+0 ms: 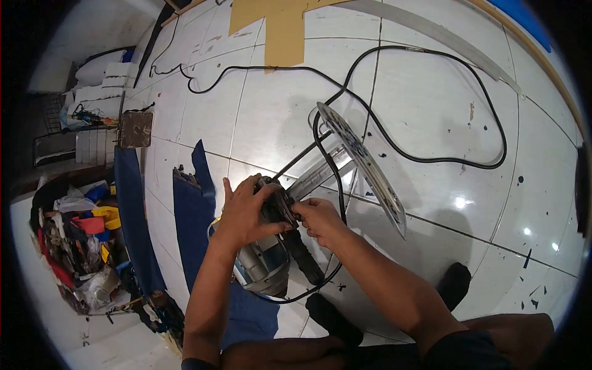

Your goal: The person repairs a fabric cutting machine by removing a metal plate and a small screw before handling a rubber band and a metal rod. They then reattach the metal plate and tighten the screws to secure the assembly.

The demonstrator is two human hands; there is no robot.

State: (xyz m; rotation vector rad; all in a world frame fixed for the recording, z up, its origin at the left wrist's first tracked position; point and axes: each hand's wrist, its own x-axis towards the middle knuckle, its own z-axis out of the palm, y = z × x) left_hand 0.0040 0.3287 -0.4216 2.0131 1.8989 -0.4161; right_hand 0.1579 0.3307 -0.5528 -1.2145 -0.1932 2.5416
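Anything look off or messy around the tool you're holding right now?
Yes. The power tool lies on its side with its base plate tilted up. Its black cord sprawls across the tiles, and dark scraps litter them.

cable behind tool — on floor

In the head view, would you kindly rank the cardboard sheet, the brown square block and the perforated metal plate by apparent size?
1. Cardboard sheet, partly cut off at the frame's top.
2. Perforated metal plate, seen nearly edge-on and closer, so unsure.
3. Brown square block.
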